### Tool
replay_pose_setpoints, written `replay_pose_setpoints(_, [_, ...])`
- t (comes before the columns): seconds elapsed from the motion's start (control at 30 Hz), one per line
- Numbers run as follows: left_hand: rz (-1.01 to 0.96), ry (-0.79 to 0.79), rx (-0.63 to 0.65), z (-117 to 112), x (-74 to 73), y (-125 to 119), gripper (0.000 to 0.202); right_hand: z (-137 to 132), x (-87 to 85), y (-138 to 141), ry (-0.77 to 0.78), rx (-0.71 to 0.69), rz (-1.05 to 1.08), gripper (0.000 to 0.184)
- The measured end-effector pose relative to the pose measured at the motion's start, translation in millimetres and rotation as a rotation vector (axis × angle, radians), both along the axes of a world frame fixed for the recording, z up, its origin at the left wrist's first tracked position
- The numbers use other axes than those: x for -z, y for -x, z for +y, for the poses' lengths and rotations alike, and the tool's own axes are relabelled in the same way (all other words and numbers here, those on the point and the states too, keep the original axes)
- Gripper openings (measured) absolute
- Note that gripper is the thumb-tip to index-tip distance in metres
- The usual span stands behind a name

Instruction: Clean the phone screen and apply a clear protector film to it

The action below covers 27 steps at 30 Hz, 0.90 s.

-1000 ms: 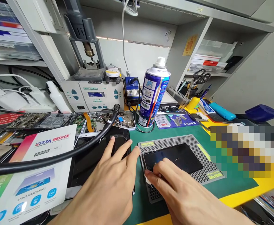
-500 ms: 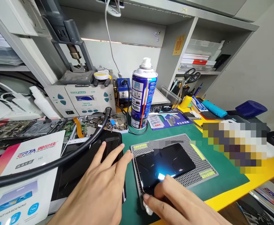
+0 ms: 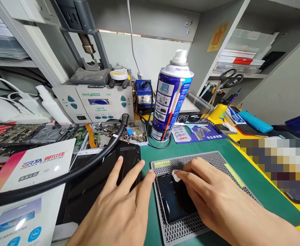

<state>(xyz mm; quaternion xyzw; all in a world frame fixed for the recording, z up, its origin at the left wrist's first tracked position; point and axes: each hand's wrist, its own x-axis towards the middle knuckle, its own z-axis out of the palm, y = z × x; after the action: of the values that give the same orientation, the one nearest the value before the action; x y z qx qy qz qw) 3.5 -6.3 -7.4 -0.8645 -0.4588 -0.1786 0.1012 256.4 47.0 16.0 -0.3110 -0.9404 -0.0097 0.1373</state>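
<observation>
A black phone (image 3: 174, 201) lies screen-up on a grey perforated mat (image 3: 183, 229) on the green work mat. My right hand (image 3: 206, 191) rests over the phone, its fingertips pressing a small white wipe (image 3: 175, 175) onto the phone's far left corner. My left hand (image 3: 124, 201) lies flat with its fingers spread on a black tablet-like device (image 3: 93, 188) beside the mat's left edge, the index tip almost touching the mat.
A tall blue spray can (image 3: 170, 99) stands just behind the mat. A thick black hose (image 3: 62, 176) crosses the black device. Behind are a hot-air station (image 3: 98, 102), a tray of small parts (image 3: 119, 131), circuit boards and a white package (image 3: 29, 191). Tools lie at the right.
My right hand has slid the white wipe from the phone's near left corner up to its far left corner. The left hand has stayed put; the view has shifted slightly.
</observation>
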Motion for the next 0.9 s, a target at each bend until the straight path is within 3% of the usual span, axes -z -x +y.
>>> replay_pose_setpoints(0.1, [-0.01, -0.024, -0.009, -2.1, 4.8, 0.8, 0.055, -0.8, 2.5, 4.2, -0.186, -0.018, -0.109, 0.043])
replay_pose_setpoints(0.2, [-0.054, -0.099, -0.023, -0.1, 10.5, -2.9, 0.053, -2.0, 2.1, 6.7, -0.253, -0.029, -0.148, 0.041])
replay_pose_setpoints(0.43, [-0.075, -0.14, -0.007, 0.3, 12.8, -0.9, 0.053, -0.9, 1.0, 8.3, -0.194, -0.06, -0.108, 0.028])
replay_pose_setpoints(0.6, [-0.057, -0.103, -0.019, -0.6, 14.6, -2.7, 0.054, -2.0, 8.2, 3.7, -0.15, -0.11, -0.015, 0.052])
replay_pose_setpoints(0.7, [-0.081, -0.149, -0.045, 1.4, 22.7, -6.4, 0.053, -5.8, 12.6, 1.0, -0.122, -0.11, -0.028, 0.055])
replay_pose_setpoints(0.9, [-0.078, -0.082, -0.068, 0.0, 31.5, -6.0, 0.056, -18.0, 5.8, -11.6, -0.096, -0.111, -0.027, 0.041])
